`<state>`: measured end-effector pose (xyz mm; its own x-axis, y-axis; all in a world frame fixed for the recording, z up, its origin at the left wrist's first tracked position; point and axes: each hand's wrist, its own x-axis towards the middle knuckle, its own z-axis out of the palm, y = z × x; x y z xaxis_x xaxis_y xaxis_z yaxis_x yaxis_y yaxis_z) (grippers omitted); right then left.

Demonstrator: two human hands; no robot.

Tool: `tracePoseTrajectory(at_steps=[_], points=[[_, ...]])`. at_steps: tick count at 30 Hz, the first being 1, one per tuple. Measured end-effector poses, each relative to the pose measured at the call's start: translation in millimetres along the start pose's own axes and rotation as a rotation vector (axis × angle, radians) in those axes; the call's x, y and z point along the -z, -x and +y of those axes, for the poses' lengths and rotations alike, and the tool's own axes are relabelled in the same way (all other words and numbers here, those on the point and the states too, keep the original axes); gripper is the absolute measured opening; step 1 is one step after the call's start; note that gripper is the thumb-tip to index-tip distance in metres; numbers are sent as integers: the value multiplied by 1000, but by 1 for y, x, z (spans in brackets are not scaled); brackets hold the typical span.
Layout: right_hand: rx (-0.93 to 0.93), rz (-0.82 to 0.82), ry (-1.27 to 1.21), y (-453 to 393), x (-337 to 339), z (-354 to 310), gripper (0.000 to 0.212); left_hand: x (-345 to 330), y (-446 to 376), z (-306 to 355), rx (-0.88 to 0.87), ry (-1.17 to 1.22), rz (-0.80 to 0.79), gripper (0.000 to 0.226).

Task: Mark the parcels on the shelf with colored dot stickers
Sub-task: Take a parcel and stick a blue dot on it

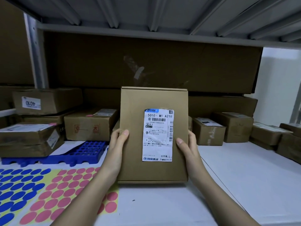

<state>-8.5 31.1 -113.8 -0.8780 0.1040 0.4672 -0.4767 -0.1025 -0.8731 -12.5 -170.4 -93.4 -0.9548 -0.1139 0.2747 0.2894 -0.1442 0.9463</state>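
Observation:
I hold a flat brown cardboard parcel (135, 115) upright in front of me, its white shipping label (158, 135) facing me. My left hand (116, 150) grips its left edge with the thumb on the front face. My right hand (187, 147) grips the right edge, thumb beside the label. No dot sticker shows on this face. On the white shelf surface at lower left lie a sheet of pink dot stickers (65, 190) and a sheet of blue dot stickers (17, 188).
A blue perforated plastic tray (78, 154) lies behind the sticker sheets. Several cardboard parcels stand along the back: stacked ones at left (29, 137), one with a pink dot (89, 124), more at right (232, 128). A metal shelf (146, 30) hangs overhead. White shelf surface (252, 176) stretches right.

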Motion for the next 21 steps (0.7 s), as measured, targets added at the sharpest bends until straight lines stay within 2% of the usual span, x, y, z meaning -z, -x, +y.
tracePoseTrajectory(at_steps=[3,11,17,20,21], points=[[2,-1,-9,2,-1,-1,56,3,-1,-1,33,8,17,29],[36,-2,30,-2,4,-1,58,9,-6,-6,40,24,-33,28],[15,-2,16,-5,7,-3,55,9,-7,-5,-8,69,-86,51],[1,2,-8,-6,10,-6,56,6,-30,-2,-86,-50,-72,72],[-1,5,-12,-7,13,-5,57,5,-39,-2,-82,-77,-76,72]])
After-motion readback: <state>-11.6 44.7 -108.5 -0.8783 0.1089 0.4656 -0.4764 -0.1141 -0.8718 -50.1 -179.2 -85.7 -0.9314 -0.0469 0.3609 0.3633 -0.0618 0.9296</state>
